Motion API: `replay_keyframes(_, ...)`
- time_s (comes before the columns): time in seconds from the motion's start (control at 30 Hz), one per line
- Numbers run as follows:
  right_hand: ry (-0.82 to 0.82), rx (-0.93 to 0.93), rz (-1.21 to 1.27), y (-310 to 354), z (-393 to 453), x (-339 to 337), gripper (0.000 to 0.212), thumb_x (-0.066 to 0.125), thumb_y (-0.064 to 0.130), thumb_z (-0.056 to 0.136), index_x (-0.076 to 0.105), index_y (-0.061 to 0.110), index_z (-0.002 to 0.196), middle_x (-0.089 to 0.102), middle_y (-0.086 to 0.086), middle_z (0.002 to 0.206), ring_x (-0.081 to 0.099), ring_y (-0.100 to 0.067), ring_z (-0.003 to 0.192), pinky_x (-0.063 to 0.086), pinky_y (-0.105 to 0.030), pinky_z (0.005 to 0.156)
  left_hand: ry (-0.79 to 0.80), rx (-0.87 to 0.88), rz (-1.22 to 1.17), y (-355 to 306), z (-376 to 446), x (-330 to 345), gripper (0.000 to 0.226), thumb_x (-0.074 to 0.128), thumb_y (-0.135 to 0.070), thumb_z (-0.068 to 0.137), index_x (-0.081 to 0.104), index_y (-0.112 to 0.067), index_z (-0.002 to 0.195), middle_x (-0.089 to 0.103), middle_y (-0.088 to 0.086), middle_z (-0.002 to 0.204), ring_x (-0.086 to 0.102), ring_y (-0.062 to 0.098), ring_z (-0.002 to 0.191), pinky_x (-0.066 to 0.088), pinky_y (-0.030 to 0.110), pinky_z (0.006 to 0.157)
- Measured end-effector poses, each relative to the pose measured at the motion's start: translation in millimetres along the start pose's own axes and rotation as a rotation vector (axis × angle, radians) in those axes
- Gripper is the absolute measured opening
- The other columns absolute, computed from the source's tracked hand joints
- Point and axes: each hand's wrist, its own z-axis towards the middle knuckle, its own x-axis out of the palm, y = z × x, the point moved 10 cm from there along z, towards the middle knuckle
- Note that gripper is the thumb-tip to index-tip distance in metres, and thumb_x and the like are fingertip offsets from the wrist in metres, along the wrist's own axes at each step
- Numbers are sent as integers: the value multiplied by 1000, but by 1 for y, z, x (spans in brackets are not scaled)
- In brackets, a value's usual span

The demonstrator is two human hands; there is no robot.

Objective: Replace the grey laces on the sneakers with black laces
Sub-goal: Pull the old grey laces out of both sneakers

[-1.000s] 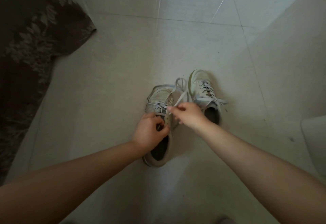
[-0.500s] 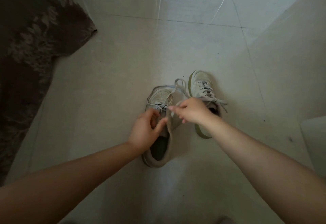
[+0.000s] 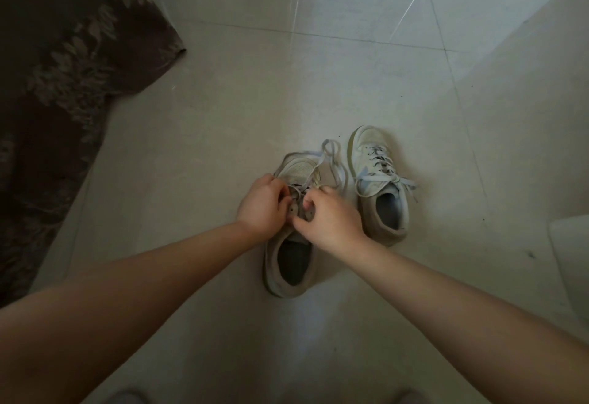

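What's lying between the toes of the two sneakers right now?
In the head view, loosened grey lace from the left sneaker loops over the bare floor tile between it and the right sneaker; nothing else lies there.

Both bare arms reach out from the near edge toward the middle, coming closer together as they go far. The left hand [image 3: 263,204] is bent at the wrist, back facing up, its fingers curled down and pinching something thin. The right hand [image 3: 330,217] sits just beside it – almost touching – with its fingers curled too and the thumb [image 3: 301,222] poking left toward the other hand.
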Motion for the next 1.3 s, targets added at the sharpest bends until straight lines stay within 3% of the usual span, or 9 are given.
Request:
replay_keyframes(0.13,20,-29,-145,11,-1,3,33,54,46,85,61,19,104,50,-4,112,55,-25,104,46,-33,78,38,49,25,-8,1,3,12,46,-9,92,53,-1,98,52,19,105,49,32,99,38,37,83)
replay_keyframes(0.23,156,69,1,1,-1,18,26,55,43,86,62,18,82,54,-4,98,58,-26,94,46,-32,73,43,48,5,-9,2,4,11,46,-8,92,52,-1,98,55,19,100,52,33,93,38,36,76)
replay_keyframes(0.37,161,107,256,-5,-2,25,34,60,29,87,49,21,56,46,6,64,51,-17,70,37,-27,63,27,9,-155,-4,3,1,11,62,-11,87,57,-4,93,55,11,88,52,22,78,32,22,65)
replay_keyframes(0.5,158,66,275,-2,-3,29,35,59,31,89,46,28,57,43,0,85,48,-16,78,37,-26,68,33,39,-158,-6,0,1,9,66,-11,85,64,-5,92,47,2,91,49,15,78,32,14,70)
replay_keyframes(0.7,161,40,230,-2,-7,29,31,60,29,86,48,23,59,45,-2,91,51,-18,78,47,-33,73,94,75,-84,-3,-10,13,10,56,-11,91,58,-1,93,47,12,97,49,24,89,34,23,80)
replay_keyframes(0.97,157,117,261,-3,-11,33,35,60,32,84,42,20,57,46,-4,87,55,-26,81,40,-31,67,245,-192,-378,3,2,16,15,45,-18,98,48,-11,86,50,1,73,45,13,69,36,25,60)
replay_keyframes(1.07,208,115,285,-3,-17,38,39,62,29,83,42,18,52,44,0,66,56,-26,76,40,-31,64,354,-34,-146,-10,5,14,12,45,-18,98,46,-10,89,51,5,79,45,16,71,33,26,59)
replay_keyframes(1.17,222,94,275,-4,-26,44,40,62,29,82,40,17,51,39,0,67,53,-24,76,40,-32,66,487,104,43,-16,6,11,13,57,-18,92,46,-13,89,51,1,77,45,17,68,31,23,56)
replay_keyframes(1.3,186,77,291,-5,-30,43,40,62,28,83,40,17,52,38,1,68,49,-21,73,38,-31,64,525,67,84,-13,8,7,27,64,-8,80,44,-13,98,48,-4,70,46,16,65,33,14,50)
